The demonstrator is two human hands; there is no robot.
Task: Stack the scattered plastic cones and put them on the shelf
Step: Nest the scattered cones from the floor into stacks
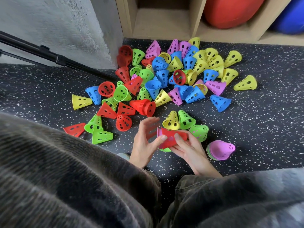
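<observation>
Many perforated plastic cones point(166, 76) in red, green, blue, yellow and pink lie scattered on the dark speckled floor. My right hand point(190, 150) grips a short stack with a red cone point(172, 137) outermost and pink and green rims showing beneath it. My left hand point(144, 142) has its thumb on that red cone and its fingers around a blurred red cone point(152, 129). A stack topped by a pink cone point(221, 149) stands on the floor to the right. A lying stack of red cones point(144, 106) sits just beyond my hands. The wooden shelf point(162, 22) stands at the back.
A red ball point(230, 10) and a blue ball point(291, 17) fill shelf compartments on the right. Black tripod legs point(54, 58) slant across the floor at the left by a grey concrete wall point(57, 22). My knees in dark trousers point(74, 186) fill the foreground.
</observation>
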